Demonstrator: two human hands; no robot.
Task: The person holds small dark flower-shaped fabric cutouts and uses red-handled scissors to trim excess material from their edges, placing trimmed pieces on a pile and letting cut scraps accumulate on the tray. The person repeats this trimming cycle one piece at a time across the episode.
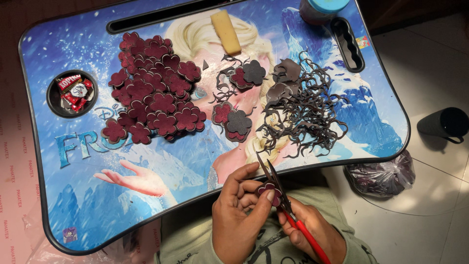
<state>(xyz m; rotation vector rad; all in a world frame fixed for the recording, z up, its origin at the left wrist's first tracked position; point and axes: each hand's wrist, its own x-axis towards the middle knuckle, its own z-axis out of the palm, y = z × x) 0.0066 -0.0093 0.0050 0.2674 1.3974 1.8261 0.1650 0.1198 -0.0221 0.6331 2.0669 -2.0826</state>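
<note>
My left hand (239, 210) pinches a small maroon flower-shaped foam piece (269, 189) between thumb and fingers, just below the lap table's front edge. My right hand (312, 230) grips red-handled scissors (281, 193), whose blades point up past the flower piece and cut at its edge. On the blue printed lap table (195, 161) a large pile of cut maroon flower shapes (154, 93) lies left of centre. Two small stacks of maroon and grey flowers (237, 100) sit in the middle. A heap of dark curly offcuts (305, 107) lies to the right.
A yellow rectangular block (225, 32) lies near the table's back slot. A round cup recess (72, 93) at the left holds red wrappers. A blue-lidded jar (322, 9) stands at the back right. On the floor sit a dark mug (447, 123) and a plastic bag (383, 176).
</note>
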